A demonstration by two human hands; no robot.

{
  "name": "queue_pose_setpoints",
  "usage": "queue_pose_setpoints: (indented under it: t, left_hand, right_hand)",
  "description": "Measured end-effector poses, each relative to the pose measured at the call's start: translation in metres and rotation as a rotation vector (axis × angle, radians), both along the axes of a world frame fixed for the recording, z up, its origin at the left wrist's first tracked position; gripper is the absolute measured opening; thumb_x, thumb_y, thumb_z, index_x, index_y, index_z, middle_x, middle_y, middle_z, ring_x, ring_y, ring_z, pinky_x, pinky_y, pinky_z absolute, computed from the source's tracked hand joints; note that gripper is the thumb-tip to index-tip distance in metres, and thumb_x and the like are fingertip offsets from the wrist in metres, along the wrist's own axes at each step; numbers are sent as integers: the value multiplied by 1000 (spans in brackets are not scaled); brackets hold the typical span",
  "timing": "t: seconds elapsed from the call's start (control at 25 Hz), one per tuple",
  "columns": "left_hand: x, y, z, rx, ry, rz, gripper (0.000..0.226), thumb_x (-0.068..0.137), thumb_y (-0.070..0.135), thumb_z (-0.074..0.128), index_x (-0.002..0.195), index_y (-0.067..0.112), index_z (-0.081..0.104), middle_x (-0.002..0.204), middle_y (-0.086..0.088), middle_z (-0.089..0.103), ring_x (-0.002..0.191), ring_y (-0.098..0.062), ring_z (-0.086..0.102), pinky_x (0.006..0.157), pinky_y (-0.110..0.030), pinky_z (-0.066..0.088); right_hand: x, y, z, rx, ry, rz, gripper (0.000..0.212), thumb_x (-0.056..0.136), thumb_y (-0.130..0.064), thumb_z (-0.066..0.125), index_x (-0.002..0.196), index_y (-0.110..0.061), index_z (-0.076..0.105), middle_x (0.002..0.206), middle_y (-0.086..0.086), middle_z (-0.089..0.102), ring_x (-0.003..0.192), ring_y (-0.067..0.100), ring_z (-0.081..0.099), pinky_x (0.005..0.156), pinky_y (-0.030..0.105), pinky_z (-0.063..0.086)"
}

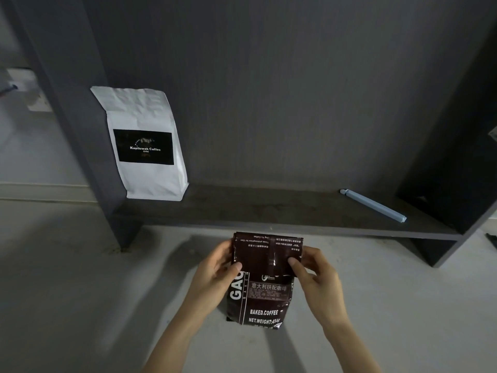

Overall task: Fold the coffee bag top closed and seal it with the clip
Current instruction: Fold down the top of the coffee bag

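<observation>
Coffee bag (pixel 265 286) between both hands' grip.

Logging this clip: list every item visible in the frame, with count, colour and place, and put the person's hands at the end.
brown coffee bag: 1, dark brown with white print, held in front of the shelf, top flap folded down
white coffee bag: 1, white with black label, upright at the shelf's left end
clip: 1, light blue, lying on the shelf's right side
shelf: 1, dark grey, low above the floor
floor: 1, light grey, under the shelf
left hand: 1, grip on the bag's left edge
right hand: 1, thumb pressing the flap
</observation>
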State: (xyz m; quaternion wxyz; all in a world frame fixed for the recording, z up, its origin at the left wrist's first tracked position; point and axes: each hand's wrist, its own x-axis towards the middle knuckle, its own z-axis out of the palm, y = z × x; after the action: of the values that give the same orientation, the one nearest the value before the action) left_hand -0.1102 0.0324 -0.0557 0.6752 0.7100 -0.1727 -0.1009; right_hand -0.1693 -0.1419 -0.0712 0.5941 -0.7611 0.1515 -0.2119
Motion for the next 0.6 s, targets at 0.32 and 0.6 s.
queue_pose_setpoints:
  t: [0.32, 0.6]
  left_hand:
    - [4, -16, -9, 78, -76, 156, 39, 76, -2, 60, 84, 36, 52, 90, 6, 65, 86, -11, 62, 79, -15, 47]
    - [7, -26, -14, 101, -82, 201, 36, 77, -1, 60, 82, 34, 52, 82, 6, 65, 78, -5, 62, 71, -6, 45]
  right_hand:
    - [1, -10, 9, -89, -25, -53, 13, 80, -9, 62, 84, -20, 59, 77, 1, 67, 74, 4, 62, 56, 6, 46]
    - [3, -11, 4, -133, -32, -75, 16, 82, -9, 59, 84, -24, 55, 76, -4, 66, 72, -8, 58, 53, 6, 44]
